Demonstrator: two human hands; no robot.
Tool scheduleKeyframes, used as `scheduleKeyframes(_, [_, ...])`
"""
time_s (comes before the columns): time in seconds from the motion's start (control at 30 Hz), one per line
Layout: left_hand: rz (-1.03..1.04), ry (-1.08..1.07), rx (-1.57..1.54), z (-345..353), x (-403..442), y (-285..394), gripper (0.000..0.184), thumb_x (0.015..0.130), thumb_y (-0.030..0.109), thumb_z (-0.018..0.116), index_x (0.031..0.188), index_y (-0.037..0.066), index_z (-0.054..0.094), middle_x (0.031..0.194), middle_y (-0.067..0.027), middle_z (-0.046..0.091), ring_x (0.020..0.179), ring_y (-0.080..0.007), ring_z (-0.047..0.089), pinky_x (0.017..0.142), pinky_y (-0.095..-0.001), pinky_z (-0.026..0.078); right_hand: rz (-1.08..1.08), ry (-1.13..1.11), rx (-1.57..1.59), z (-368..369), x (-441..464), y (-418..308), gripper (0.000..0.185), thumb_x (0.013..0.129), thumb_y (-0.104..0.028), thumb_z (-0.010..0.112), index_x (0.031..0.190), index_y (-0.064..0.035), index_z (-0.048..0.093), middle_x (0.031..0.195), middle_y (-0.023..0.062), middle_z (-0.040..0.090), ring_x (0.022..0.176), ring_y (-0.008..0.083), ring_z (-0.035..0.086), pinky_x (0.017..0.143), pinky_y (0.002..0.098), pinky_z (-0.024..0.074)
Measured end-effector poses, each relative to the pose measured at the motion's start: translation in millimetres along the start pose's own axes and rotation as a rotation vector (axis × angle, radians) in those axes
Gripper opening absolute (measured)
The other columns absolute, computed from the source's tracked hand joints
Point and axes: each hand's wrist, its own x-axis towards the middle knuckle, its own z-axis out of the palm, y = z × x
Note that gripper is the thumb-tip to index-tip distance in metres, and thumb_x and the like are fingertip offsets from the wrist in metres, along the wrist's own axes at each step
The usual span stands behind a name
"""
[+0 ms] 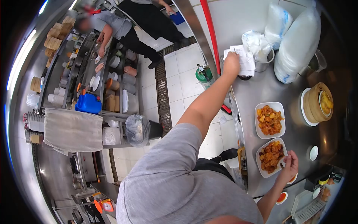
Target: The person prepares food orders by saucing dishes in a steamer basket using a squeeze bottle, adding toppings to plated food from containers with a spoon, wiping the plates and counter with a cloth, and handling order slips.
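My left hand [232, 64] reaches across the counter to a stack of white paper slips [246, 61], its fingers closed at the slips' edge. Close to the rim of the nearer white bowl of saucy fried pieces [271, 156] is my right hand [291, 164], its fingers curled together. A small dark thing shows by those fingertips, too small to name. A second white bowl of similar food [270, 120] sits just beyond the first.
On the steel counter stand a bamboo steamer [315, 102], a metal container [265, 61] stuffed with white bags, wrapped stacks [298, 43] and sauce dishes [282, 198]. A co-worker [112, 28] bends over a shelved worktop across the tiled aisle; another person [149, 18] stands behind.
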Motion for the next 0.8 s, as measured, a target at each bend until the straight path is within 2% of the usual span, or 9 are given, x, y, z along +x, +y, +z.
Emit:
scheduleKeyframes(0.23, [0.007,0.221,-0.027,24,35,-18,0.025,0.09,0.016,0.045,0.083,-0.004,0.058,0.083,-0.0245,0.06,0.083,-0.0407,0.058,0.072,-0.047,0.045,0.037,-0.012,-0.016,-26,-16,7,0.02,0.091,-0.01,0.054,0.107,0.0013,0.059,0.096,0.0065,0.062,0.074,0.0071,0.052,0.071,0.0222,0.0453])
scheduleKeyframes(0.33, [0.003,0.131,-0.066,34,37,-24,0.018,0.085,0.013,0.049,0.084,-0.002,0.06,0.085,-0.0232,0.061,0.085,-0.0397,0.058,0.073,-0.0459,0.045,0.055,0.028,-0.072,-50,-26,9,0.02,0.091,-0.009,0.054,0.106,0.0019,0.059,0.097,0.0076,0.062,0.075,0.0082,0.052,0.071,0.0221,0.0442])
scheduleKeyframes(0.43, [0.181,0.043,0.119,57,31,-46,0.018,0.079,0.013,0.056,0.089,0.001,0.062,0.087,-0.0207,0.062,0.086,-0.0392,0.058,0.078,-0.0434,0.046,0.041,0.071,-0.081,-72,-35,13,0.019,0.089,-0.006,0.054,0.106,0.0021,0.06,0.095,0.0087,0.063,0.076,0.0095,0.054,0.071,0.023,0.0445])
scheduleKeyframes(0.47, [0.022,-0.091,0.098,52,31,-40,0.04,0.072,0.014,0.063,0.11,0.001,0.056,0.099,-0.0218,0.061,0.096,-0.0382,0.056,0.086,-0.0395,0.046,0.055,0.082,-0.041,-79,-37,14,0.02,0.089,-0.006,0.054,0.106,0.0025,0.06,0.096,0.0099,0.064,0.076,0.0099,0.054,0.069,0.0232,0.0442])
scheduleKeyframes(0.57, [0.008,0.224,-0.063,40,15,-25,0.066,0.069,0.013,0.068,0.126,-0.003,0.041,0.113,-0.0246,0.055,0.106,-0.0379,0.053,0.093,-0.0382,0.043,0.076,0.136,-0.054,-86,-48,3,0.02,0.089,-0.005,0.054,0.106,0.0026,0.06,0.097,0.0101,0.064,0.075,0.01,0.054,0.068,0.0228,0.0439])
scheduleKeyframes(0.6, [-0.029,0.172,-0.1,26,1,-18,0.079,0.067,0.01,0.071,0.133,-0.006,0.029,0.125,-0.026,0.046,0.114,-0.0357,0.05,0.097,-0.0358,0.04,0.069,0.153,-0.092,-88,-52,-3,0.02,0.089,-0.005,0.053,0.106,0.0024,0.06,0.097,0.01,0.064,0.075,0.0097,0.054,0.068,0.0229,0.044])
scheduleKeyframes(0.63, [-0.069,0.166,-0.468,27,-10,-31,0.076,0.071,0.006,0.069,0.134,-0.006,0.028,0.127,-0.026,0.045,0.115,-0.0335,0.049,0.098,-0.0355,0.039,0.057,0.187,-0.086,-93,-58,-9,0.02,0.089,-0.005,0.053,0.106,0.0023,0.06,0.097,0.0096,0.064,0.075,0.0095,0.054,0.068,0.0229,0.0442])
scheduleKeyframes(0.73, [-0.08,0.288,-0.363,-5,-84,-58,0.074,0.075,0.004,0.064,0.136,-0.004,0.024,0.128,-0.0258,0.043,0.116,-0.0328,0.048,0.098,-0.0377,0.039,0.025,0.219,-0.042,-109,-70,-16,0.02,0.089,-0.005,0.053,0.106,0.0018,0.06,0.097,0.0089,0.064,0.074,0.009,0.054,0.068,0.0229,0.0449])
scheduleKeyframes(0.8, [-0.237,0.293,-0.287,-30,-155,-75,0.069,0.075,0.002,0.062,0.136,-0.001,0.028,0.13,-0.0245,0.041,0.119,-0.0335,0.046,0.097,-0.0379,0.04,0.023,0.247,0.019,-128,-82,-14,0.02,0.089,-0.006,0.054,0.107,0.0016,0.06,0.097,0.0088,0.064,0.074,0.009,0.054,0.068,0.023,0.0454])
